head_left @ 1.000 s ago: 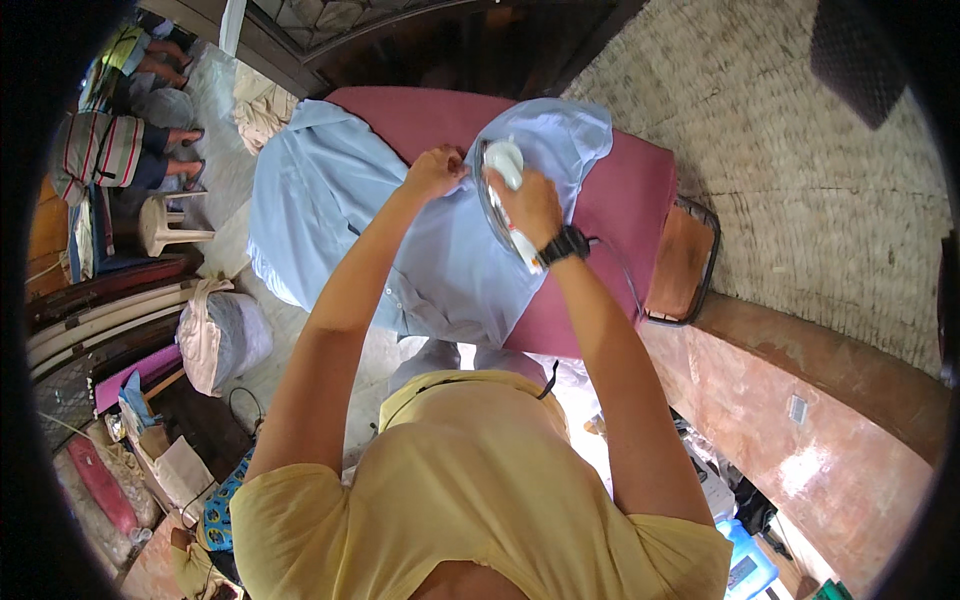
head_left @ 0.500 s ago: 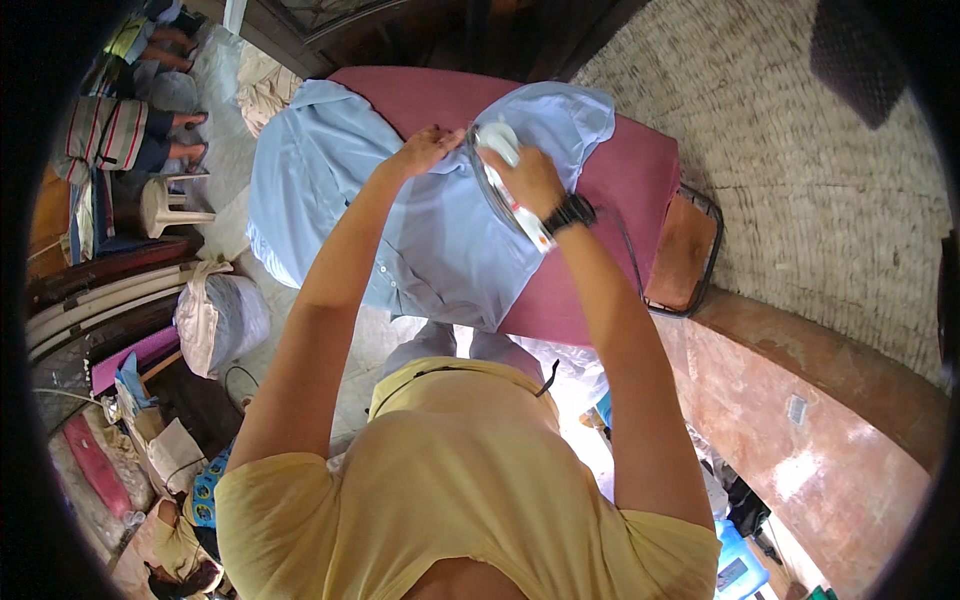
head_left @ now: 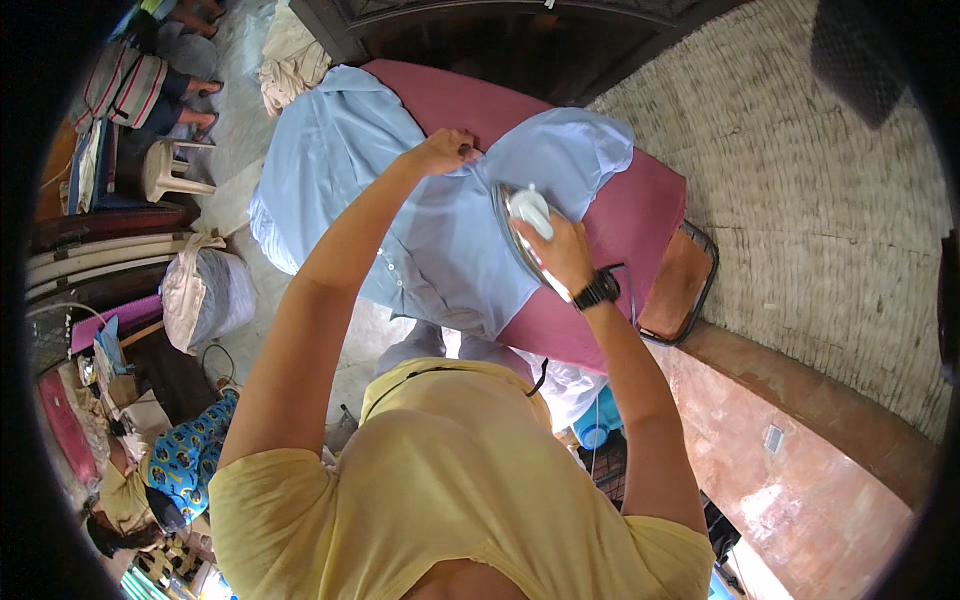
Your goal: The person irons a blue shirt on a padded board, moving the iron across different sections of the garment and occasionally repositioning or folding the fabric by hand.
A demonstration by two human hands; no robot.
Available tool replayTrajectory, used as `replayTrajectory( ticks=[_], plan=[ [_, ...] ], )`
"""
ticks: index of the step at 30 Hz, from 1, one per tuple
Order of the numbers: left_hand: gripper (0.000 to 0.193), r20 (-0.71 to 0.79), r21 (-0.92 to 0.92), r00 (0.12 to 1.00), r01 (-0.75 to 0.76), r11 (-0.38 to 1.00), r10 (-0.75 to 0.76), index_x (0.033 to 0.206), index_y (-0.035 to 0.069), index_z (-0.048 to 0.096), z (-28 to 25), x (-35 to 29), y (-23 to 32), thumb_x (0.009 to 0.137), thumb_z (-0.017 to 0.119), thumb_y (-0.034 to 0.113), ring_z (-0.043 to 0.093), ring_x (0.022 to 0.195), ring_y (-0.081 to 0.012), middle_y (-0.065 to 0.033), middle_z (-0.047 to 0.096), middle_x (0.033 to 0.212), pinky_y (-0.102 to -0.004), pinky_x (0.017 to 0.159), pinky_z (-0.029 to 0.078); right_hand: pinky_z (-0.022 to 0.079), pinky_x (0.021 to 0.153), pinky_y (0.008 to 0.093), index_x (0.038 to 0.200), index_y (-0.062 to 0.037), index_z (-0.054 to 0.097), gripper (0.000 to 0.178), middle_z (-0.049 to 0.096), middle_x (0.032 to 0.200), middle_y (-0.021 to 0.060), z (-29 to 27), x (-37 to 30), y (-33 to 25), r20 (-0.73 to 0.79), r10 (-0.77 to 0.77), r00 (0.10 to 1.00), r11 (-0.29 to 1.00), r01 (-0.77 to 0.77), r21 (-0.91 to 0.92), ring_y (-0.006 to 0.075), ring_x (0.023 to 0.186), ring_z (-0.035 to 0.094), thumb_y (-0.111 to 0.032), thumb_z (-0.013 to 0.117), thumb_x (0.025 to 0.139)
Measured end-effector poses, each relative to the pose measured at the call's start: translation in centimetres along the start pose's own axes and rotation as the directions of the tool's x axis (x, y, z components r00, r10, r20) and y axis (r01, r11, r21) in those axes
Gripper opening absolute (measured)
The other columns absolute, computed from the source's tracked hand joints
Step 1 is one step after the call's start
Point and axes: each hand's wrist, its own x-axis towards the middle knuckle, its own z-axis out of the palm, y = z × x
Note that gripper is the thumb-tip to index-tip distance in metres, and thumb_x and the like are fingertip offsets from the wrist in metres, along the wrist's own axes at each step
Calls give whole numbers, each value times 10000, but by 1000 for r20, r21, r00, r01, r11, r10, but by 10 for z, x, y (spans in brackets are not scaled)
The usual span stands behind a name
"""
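Observation:
A light blue button-up shirt is spread over a dark red ironing board, part of it hanging over the board's left and near sides. My right hand, with a black watch on its wrist, grips a white clothes iron. The iron lies on the shirt's right part, its metal sole against or just above the cloth. At the far side of the shirt, my left hand has its fingers curled and pinches a fold of the fabric. The fingertips of my right hand are partly hidden around the handle.
A brown iron rest in a black metal frame extends from the board's right end. Dark wooden furniture stands beyond the board. At left are a beige plastic stool, a stuffed bag and other people. A low pinkish wall runs along the right.
The iron has moved right and nearer, away from my left hand. My left hand's fingers, stretched out before, are now curled on the shirt. The whole view has shifted slightly.

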Motion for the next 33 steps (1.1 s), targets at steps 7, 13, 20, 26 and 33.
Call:
replayTrajectory(
  ticks=[7,13,20,26,33],
  plan=[
    [302,-34,123,975,221,967,-218,1069,53,656,-12,-13,4,979,487,286,653,943,-368,-176,690,996,-465,840,505,526,730,504,975,38,694,598,688,856,271,6,47,-19,40,138,990,990,-137,-12,437,833,675,-547,636,869],
    [353,-46,399,997,76,914,-63,1291,107,573,15,-9,-27,1001,424,241,609,1112,-348,-134,621,1258,-441,935,504,533,665,485,827,67,697,644,664,697,251,14,75,-27,-78,-6,997,996,-1,-90,416,717,683,-574,636,858],
    [453,-45,208,934,356,911,-355,1324,141,583,0,-9,8,1017,369,397,556,1220,-312,-92,640,1257,-451,1014,443,534,715,466,924,25,687,516,686,807,242,3,-1,-5,132,235,963,967,-245,68,425,815,673,-488,639,892],
    [541,-47,120,926,377,918,-374,1304,184,605,1,-14,2,1015,288,512,579,1183,-295,-67,641,1247,-461,979,449,544,715,438,1077,7,670,420,704,936,211,-3,-77,18,-38,207,978,973,-202,111,408,859,682,-365,696,884],
    [472,41,199,937,334,921,-348,1243,142,576,5,-13,-18,1040,279,446,629,1060,-304,-58,676,1063,-457,895,485,521,729,521,830,97,687,744,660,811,320,17,87,-15,-249,173,953,984,-179,-1,476,845,663,-639,584,858]
  ],
)
